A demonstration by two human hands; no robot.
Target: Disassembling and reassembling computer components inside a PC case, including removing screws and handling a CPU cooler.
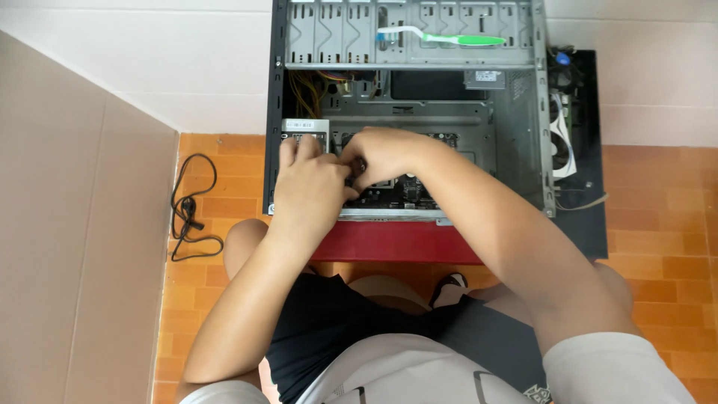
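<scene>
While both hands work inside the open case (516, 112), going left to right: a black cable (187, 213) coiled loose on the orange tiles by the wall, well apart from the work. Then the left hand (310, 183), fingers curled narrow, tips pressed at a small silver drive (304, 127) by the case's left edge; whether gripping it or only steadying it, cannot tell. Just beside, touching it, the right hand (381, 153), fingers bunched tight around something small and dark over the board (400, 191); what exactly is pinched stays hidden under the knuckles. Above, yellow wires (303, 93) trailing down behind the drive. Farther up and right, a green-and-white toothbrush (441, 36) lying across the drive bays. At far right, a side panel (591, 150) under the case, with a fan and a flat grey ribbon resting on it.

Likely risks, judged from this: a slip of the crowded fingers dropping a small part into the board; a tug snagging the yellow wires; the toothbrush rolling off the bays into the case if jolted.
</scene>
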